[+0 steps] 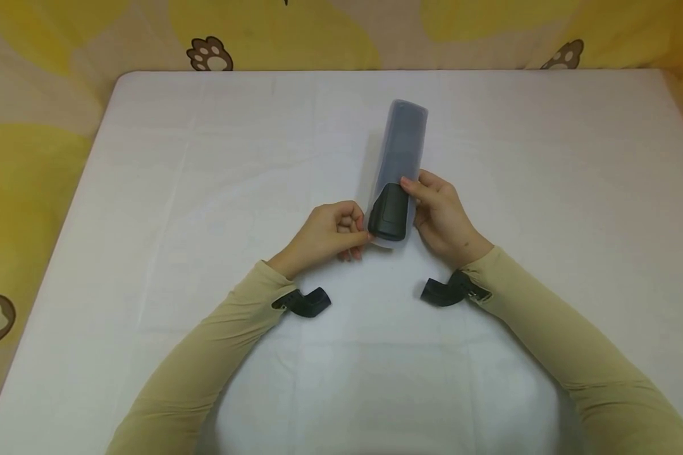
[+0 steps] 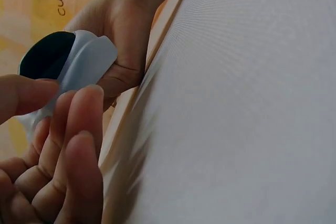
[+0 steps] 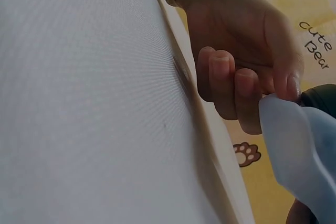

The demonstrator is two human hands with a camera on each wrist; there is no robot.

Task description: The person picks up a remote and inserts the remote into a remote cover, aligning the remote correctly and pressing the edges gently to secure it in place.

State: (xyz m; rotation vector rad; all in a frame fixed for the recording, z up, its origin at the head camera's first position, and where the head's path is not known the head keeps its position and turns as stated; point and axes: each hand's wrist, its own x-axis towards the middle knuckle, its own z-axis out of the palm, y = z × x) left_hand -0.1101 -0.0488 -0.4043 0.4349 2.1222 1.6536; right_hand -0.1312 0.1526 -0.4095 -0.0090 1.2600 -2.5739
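A long, translucent grey-blue plastic case [image 1: 405, 136] is held tilted over the table, with a dark rounded piece [image 1: 391, 215] at its near end. On its right side my right hand [image 1: 441, 218] grips it, thumb on top and the other fingers partly hidden behind. My left hand [image 1: 332, 230] pinches the near left corner between thumb and index finger, its other fingers loosely curled. In the left wrist view, the case's pale end [image 2: 86, 66] lies between both hands. The right wrist view shows the left thumb and fingers at the pale plastic edge [image 3: 291, 140].
A white-covered table [image 1: 233, 158] lies beneath both arms. Yellow patterned cloth [image 1: 319, 31] with paw prints hangs beyond the far edge and at the left. Black wrist cameras [image 1: 313, 303] are worn on both sleeves.
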